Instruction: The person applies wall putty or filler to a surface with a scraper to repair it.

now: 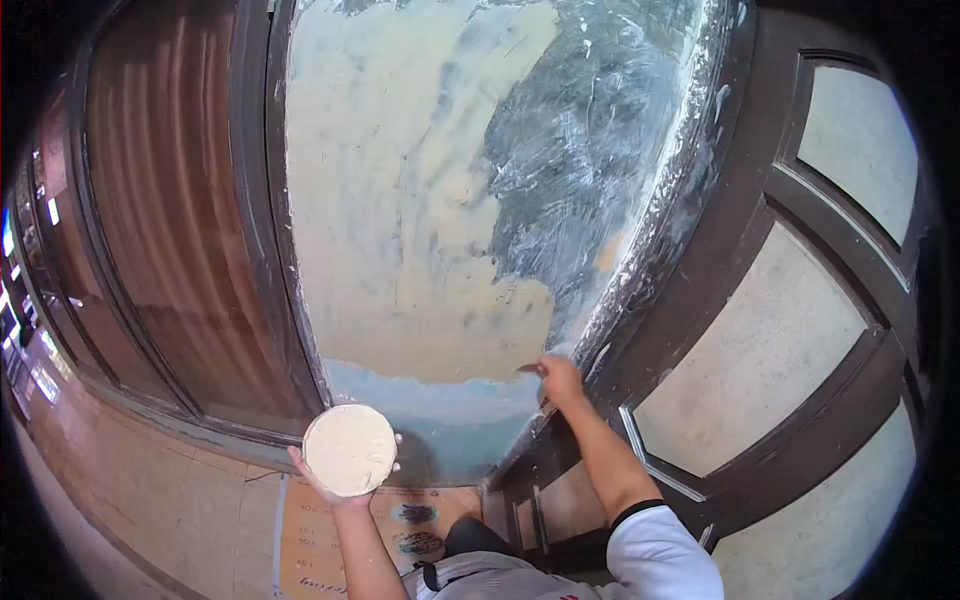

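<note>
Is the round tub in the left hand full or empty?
Looks full: pale paste spans the tub's opening out to the rim; depth beneath is hidden.

The tool (530, 369) is mostly hidden by the right hand (560, 382), maybe a scraper. Print on the cardboard (310, 535) is too small to read.

The wall panel (400, 200) looks matt and chalky, streaked cream over 1 rough, scuffed grey patch (570, 160). The paste (350, 450) looks cream, matt and mostly smooth. The door frame (730, 330) resembles dark brown wood, its pale inset panels (755, 345) matt and faintly mottled. The curtain (165, 200) is brown folded cloth; the white sleeve (660, 550) is creased cloth.
</note>
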`<state>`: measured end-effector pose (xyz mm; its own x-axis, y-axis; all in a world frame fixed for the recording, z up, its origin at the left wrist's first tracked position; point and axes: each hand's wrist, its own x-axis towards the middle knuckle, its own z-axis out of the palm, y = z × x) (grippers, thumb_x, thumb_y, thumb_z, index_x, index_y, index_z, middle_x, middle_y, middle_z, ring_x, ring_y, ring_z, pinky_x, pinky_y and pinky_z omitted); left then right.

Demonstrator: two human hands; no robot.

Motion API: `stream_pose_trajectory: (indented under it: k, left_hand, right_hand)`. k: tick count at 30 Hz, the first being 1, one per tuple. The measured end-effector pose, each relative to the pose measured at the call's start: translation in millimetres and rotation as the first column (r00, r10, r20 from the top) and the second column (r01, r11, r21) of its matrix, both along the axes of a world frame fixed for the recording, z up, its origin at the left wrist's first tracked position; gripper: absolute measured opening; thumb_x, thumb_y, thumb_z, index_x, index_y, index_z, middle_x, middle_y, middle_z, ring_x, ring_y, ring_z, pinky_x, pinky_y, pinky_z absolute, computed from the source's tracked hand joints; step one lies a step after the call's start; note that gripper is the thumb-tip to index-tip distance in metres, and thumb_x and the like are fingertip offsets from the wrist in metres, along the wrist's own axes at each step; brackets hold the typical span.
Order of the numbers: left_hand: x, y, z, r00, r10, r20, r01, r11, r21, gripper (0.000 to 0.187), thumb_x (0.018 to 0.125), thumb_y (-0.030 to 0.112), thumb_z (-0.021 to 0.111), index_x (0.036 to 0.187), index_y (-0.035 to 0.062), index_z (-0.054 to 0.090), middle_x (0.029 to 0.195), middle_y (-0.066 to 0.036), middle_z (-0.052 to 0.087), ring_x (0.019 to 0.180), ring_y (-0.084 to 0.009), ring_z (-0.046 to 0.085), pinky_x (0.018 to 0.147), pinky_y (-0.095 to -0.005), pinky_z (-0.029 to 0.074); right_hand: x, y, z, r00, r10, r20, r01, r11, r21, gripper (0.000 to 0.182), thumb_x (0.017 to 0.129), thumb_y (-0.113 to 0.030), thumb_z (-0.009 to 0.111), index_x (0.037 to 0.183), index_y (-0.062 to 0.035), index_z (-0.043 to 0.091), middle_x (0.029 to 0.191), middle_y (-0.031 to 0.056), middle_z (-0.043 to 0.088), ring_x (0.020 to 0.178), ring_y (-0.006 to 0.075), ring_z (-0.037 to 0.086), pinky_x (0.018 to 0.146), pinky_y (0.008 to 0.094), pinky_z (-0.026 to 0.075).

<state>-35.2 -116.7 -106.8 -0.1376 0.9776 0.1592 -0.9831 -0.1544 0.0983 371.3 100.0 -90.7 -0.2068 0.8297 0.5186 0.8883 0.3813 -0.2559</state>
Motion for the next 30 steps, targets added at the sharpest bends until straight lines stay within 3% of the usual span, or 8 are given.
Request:
stream_pose_trajectory:
  k: [5, 9, 13, 14, 17, 23, 25, 30]
  left_hand:
    - [-10.3, -3.4, -0.3, 0.998, 0.055, 0.007, -0.055, 0.998, -0.038, 0.104, 0.085, 0.091, 0.036, 0.154, 0.0131, 0.042, 0.153, -0.027, 0.044, 0.12, -0.0692, 0.05, 0.077, -0.0831, 0.052]
    - [-12.4, -11.4, 9.0, 0.999, -0.001, -0.051, 0.003, 0.999, 0.046, 0.104, 0.085, 0.09, 0.036, 0.155, 0.0127, 0.042, 0.151, -0.028, 0.046, 0.119, -0.0693, 0.051, 0.073, -0.0808, 0.054]
    - [-21.4, -10.2, 19.8, 0.991, 0.074, -0.112, -0.079, 0.996, -0.043, 0.104, 0.084, 0.091, 0.037, 0.151, 0.0118, 0.046, 0.144, -0.026, 0.053, 0.112, -0.0675, 0.056, 0.064, -0.0768, 0.057]
    - [-23.4, -9.7, 18.4, 0.983, 0.109, -0.147, -0.117, 0.992, -0.045, 0.104, 0.083, 0.091, 0.039, 0.149, 0.0105, 0.049, 0.14, -0.024, 0.058, 0.109, -0.0644, 0.06, 0.061, -0.0745, 0.058]
    - [-22.5, -12.0, 22.7, 0.987, 0.134, -0.087, -0.141, 0.987, -0.083, 0.104, 0.083, 0.09, 0.04, 0.149, 0.0102, 0.049, 0.14, -0.023, 0.058, 0.107, -0.0641, 0.06, 0.062, -0.075, 0.058]
    - [-17.5, -11.5, 21.0, 0.994, 0.089, -0.061, -0.093, 0.994, -0.06, 0.102, 0.084, 0.09, 0.039, 0.149, 0.0123, 0.049, 0.143, -0.025, 0.055, 0.114, -0.0657, 0.056, 0.067, -0.0816, 0.055]
    - [-20.0, -10.2, 15.1, 1.0, -0.006, -0.006, 0.006, 0.998, 0.062, 0.108, 0.082, 0.092, 0.039, 0.155, 0.0118, 0.04, 0.154, -0.029, 0.041, 0.123, -0.0731, 0.044, 0.071, -0.0862, 0.05]
    - [-17.8, -11.4, 13.3, 0.994, -0.006, 0.107, 0.006, 1.0, -0.004, 0.107, 0.082, 0.092, 0.039, 0.155, 0.0145, 0.041, 0.154, -0.03, 0.041, 0.12, -0.0755, 0.044, 0.071, -0.0877, 0.049]
  right_hand:
    - [2.7, -25.1, 6.6, 0.994, -0.001, -0.109, 0.025, 0.976, 0.216, 0.016, 0.08, 0.0, 0.069, 0.094, -0.0055, 0.074, 0.09, 0.0177, 0.071, 0.088, 0.0426, 0.065, 0.08, 0.0507, 0.052]
    - [-7.2, -29.4, -34.0, 0.999, 0.01, -0.03, -0.009, 0.999, 0.048, 0.018, 0.08, 0.002, 0.063, 0.091, -0.0078, 0.073, 0.092, 0.0166, 0.07, 0.092, 0.0413, 0.065, 0.084, 0.0518, 0.05]
    - [-0.1, -11.7, 2.3, 0.996, -0.014, -0.084, 0.02, 0.997, 0.069, 0.02, 0.079, 0.003, 0.062, 0.092, -0.0072, 0.073, 0.093, 0.0164, 0.07, 0.093, 0.041, 0.065, 0.084, 0.0509, 0.05]
    - [5.8, -10.6, 7.0, 0.99, 0.06, -0.126, -0.027, 0.968, 0.248, 0.019, 0.08, 0.004, 0.062, 0.092, -0.0055, 0.072, 0.092, 0.0162, 0.071, 0.095, 0.0412, 0.065, 0.084, 0.0508, 0.051]
    - [9.0, -29.1, 5.6, 0.98, 0.015, -0.199, 0.043, 0.959, 0.282, 0.021, 0.08, 0.004, 0.062, 0.095, -0.0049, 0.073, 0.094, 0.016, 0.071, 0.097, 0.0412, 0.065, 0.085, 0.0507, 0.051]
    - [-8.7, -28.6, -45.4, 0.995, -0.011, -0.094, 0.01, 1.0, -0.019, 0.015, 0.084, -0.002, 0.068, 0.096, -0.0082, 0.075, 0.094, 0.0179, 0.071, 0.095, 0.0406, 0.066, 0.084, 0.0513, 0.051]
    - [-9.6, -10.9, -19.5, 0.986, -0.062, -0.157, 0.077, 0.993, 0.093, 0.015, 0.083, -0.001, 0.069, 0.095, -0.0069, 0.074, 0.094, 0.0171, 0.071, 0.094, 0.0408, 0.066, 0.083, 0.0513, 0.05]
    - [-5.6, -34.6, 5.2, 0.97, -0.04, -0.241, 0.113, 0.948, 0.298, 0.017, 0.083, -0.003, 0.067, 0.098, -0.0073, 0.074, 0.099, 0.0142, 0.072, 0.097, 0.0388, 0.066, 0.083, 0.0505, 0.051]
